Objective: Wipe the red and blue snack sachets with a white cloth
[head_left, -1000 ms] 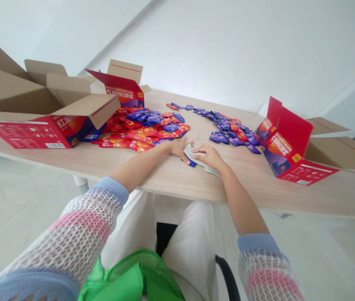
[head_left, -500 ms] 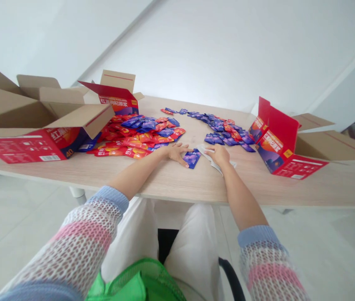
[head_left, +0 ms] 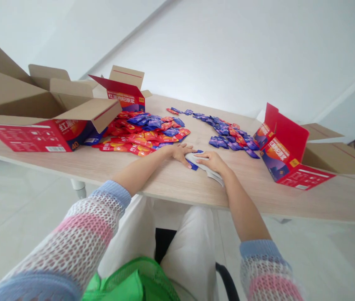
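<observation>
A blue sachet [head_left: 193, 166] lies flat on the table in front of me, mostly covered. My left hand [head_left: 180, 154] rests at its left edge with fingers spread, touching it. Over the sachet, my right hand [head_left: 212, 161] presses a folded white tissue [head_left: 214, 175], whose loose end trails to the right. Just beyond my left hand is a heaped pile of red and blue sachets [head_left: 146, 136]. A looser group of mostly blue sachets [head_left: 227, 136] lies behind and to the right of my right hand.
An open red carton [head_left: 39, 136] stands at the left, with a smaller open red box [head_left: 127, 100] behind the pile. Another open red box [head_left: 287, 163] is at the right. The wooden table's [head_left: 165, 184] front edge runs above my lap, and a white wall rises behind.
My right hand has moved left with the tissue, from beside the blue sachet to on top of it. The left hand stays at the sachet's edge. The view has tilted slightly.
</observation>
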A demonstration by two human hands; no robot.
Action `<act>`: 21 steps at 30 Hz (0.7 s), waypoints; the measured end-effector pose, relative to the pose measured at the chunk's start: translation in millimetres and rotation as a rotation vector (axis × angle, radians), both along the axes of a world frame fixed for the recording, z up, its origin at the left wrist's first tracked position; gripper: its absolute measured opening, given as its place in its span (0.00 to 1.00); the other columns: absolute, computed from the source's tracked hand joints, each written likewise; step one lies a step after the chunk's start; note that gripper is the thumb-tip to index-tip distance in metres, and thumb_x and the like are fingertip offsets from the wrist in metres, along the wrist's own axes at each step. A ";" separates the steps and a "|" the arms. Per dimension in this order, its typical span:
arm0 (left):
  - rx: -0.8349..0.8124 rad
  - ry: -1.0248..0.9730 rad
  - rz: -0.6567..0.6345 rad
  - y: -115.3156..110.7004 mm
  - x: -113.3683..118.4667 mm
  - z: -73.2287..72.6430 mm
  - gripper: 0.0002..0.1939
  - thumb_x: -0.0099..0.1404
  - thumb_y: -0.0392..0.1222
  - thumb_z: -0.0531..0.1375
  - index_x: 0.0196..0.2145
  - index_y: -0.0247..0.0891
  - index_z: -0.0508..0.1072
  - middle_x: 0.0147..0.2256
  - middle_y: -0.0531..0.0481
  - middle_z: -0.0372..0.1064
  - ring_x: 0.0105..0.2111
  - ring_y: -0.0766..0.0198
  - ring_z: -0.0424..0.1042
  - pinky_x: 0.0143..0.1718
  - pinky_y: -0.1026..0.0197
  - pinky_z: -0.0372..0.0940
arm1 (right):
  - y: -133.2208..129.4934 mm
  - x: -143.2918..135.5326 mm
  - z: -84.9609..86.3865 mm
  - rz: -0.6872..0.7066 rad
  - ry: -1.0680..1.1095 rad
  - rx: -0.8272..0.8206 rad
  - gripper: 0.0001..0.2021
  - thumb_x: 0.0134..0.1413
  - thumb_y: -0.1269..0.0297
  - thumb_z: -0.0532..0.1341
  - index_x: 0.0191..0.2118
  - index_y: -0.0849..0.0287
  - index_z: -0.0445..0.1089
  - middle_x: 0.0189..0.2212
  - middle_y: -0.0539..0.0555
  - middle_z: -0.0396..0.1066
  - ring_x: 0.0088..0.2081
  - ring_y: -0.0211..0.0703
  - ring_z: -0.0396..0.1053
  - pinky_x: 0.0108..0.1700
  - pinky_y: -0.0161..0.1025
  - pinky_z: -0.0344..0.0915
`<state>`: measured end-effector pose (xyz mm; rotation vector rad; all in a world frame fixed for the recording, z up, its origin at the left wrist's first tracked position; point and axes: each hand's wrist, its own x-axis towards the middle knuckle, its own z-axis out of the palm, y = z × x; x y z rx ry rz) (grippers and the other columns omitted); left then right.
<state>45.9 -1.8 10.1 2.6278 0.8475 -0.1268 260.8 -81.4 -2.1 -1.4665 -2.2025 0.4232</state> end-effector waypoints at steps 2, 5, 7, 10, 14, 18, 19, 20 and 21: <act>0.001 0.000 0.005 -0.4 -0.9 0.5 0.58 0.41 0.67 0.64 0.66 0.51 0.47 0.67 0.50 0.32 0.66 0.42 0.30 0.63 0.40 0.29 | 2.1 0.0 -0.6 -0.120 -0.049 0.014 0.18 0.52 0.53 0.62 0.50 0.48 0.72 0.45 0.51 0.75 0.45 0.46 0.71 0.48 0.39 0.63; -0.009 0.030 -0.003 -0.4 -2.4 2.1 0.61 0.41 0.68 0.63 0.67 0.46 0.42 0.68 0.48 0.30 0.66 0.42 0.29 0.64 0.43 0.29 | 2.0 -2.0 1.5 -0.272 -0.107 0.006 0.19 0.53 0.50 0.61 0.50 0.45 0.72 0.46 0.50 0.74 0.46 0.49 0.71 0.47 0.39 0.63; -0.024 0.049 -0.008 1.7 -3.6 2.6 0.64 0.41 0.69 0.63 0.67 0.44 0.36 0.68 0.47 0.27 0.66 0.42 0.27 0.64 0.44 0.30 | 0.7 -3.8 3.1 -0.364 -0.139 -0.005 0.20 0.53 0.47 0.60 0.50 0.44 0.72 0.46 0.51 0.74 0.47 0.50 0.70 0.47 0.39 0.63; -0.040 0.070 0.040 8.0 -4.6 1.5 0.70 0.38 0.69 0.63 0.67 0.42 0.28 0.67 0.42 0.22 0.66 0.40 0.27 0.63 0.43 0.33 | 0.2 -3.8 3.2 -0.484 -0.166 -0.013 0.20 0.54 0.46 0.59 0.50 0.44 0.72 0.45 0.52 0.75 0.48 0.50 0.70 0.46 0.39 0.63; -0.054 0.020 -0.028 13.1 -4.9 -0.3 0.72 0.39 0.69 0.63 0.66 0.39 0.22 0.67 0.40 0.26 0.66 0.44 0.28 0.64 0.47 0.33 | 3.2 6.6 -0.5 -0.630 -0.181 0.009 0.19 0.54 0.49 0.60 0.50 0.44 0.72 0.46 0.54 0.74 0.48 0.52 0.70 0.46 0.41 0.63; -0.045 -0.103 -0.069 10.7 -7.2 -3.7 0.74 0.42 0.67 0.64 0.63 0.34 0.13 0.67 0.37 0.26 0.66 0.45 0.29 0.64 0.47 0.32 | 5.4 22.3 -4.1 -0.664 -0.103 0.063 0.19 0.53 0.52 0.61 0.51 0.45 0.72 0.48 0.55 0.73 0.48 0.52 0.69 0.46 0.42 0.63; -0.030 -0.142 -0.050 10.6 -8.2 -5.5 0.76 0.41 0.66 0.65 0.62 0.33 0.12 0.67 0.35 0.22 0.66 0.44 0.28 0.64 0.48 0.33 | 5.3 24.4 -4.4 -0.637 -0.053 0.101 0.18 0.54 0.53 0.60 0.51 0.46 0.72 0.49 0.55 0.72 0.48 0.51 0.69 0.47 0.42 0.63; -0.017 -0.178 -0.031 11.1 -9.1 -7.6 0.77 0.40 0.65 0.66 0.62 0.31 0.11 0.66 0.33 0.19 0.66 0.44 0.27 0.64 0.49 0.34 | 4.8 24.9 -4.5 -0.592 0.005 0.152 0.18 0.55 0.54 0.60 0.51 0.48 0.72 0.49 0.55 0.72 0.48 0.49 0.69 0.48 0.41 0.62; -0.014 -0.208 -0.021 12.0 -10.0 -9.9 0.78 0.40 0.65 0.66 0.61 0.30 0.10 0.66 0.31 0.17 0.66 0.44 0.27 0.64 0.49 0.35 | 4.1 23.7 -4.2 -0.533 0.066 0.208 0.18 0.57 0.54 0.59 0.51 0.49 0.72 0.48 0.55 0.73 0.47 0.48 0.69 0.48 0.41 0.62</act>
